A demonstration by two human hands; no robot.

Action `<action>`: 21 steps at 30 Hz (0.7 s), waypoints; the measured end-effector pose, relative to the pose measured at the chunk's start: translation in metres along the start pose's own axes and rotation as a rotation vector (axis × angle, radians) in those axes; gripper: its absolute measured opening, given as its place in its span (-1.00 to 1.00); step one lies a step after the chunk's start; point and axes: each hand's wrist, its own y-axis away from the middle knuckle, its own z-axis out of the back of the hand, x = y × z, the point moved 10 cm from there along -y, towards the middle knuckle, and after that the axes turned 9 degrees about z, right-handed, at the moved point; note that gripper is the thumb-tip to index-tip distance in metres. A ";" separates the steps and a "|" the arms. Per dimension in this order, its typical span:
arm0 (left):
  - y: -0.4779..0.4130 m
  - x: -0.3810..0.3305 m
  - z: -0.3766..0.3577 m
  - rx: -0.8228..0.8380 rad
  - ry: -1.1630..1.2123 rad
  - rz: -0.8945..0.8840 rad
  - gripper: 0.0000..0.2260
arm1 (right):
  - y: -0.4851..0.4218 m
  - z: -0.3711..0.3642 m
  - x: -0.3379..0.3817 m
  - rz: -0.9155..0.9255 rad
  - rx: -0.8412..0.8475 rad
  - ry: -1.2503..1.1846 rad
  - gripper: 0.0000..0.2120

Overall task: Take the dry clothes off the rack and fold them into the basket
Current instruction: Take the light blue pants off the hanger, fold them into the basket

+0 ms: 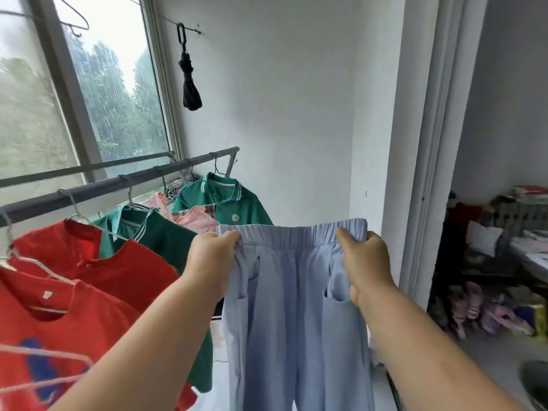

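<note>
From the head camera we see both arms stretched forward, holding up a pair of light blue trousers (296, 307) by the elastic waistband. Our left hand (214, 260) is clenched on the left end of the waistband, our right hand (365, 262) is clenched on the right end, and the band runs taut between them while the legs hang straight down, clear of the rack (118, 182). On that dark rail to our left hang two red shirts (89, 292) nearest us, then two green polo shirts (225, 203) with a pink garment (197, 219) between them, all on wire hangers. A folded black umbrella (191, 84) hangs on the white wall. At lower right a dark rounded rim (533, 384) may be the basket; it is too cropped to tell.
</note>
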 end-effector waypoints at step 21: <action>0.050 -0.002 -0.079 0.460 0.125 -0.069 -0.85 | 0.073 -0.075 0.060 0.423 0.609 0.097 -0.54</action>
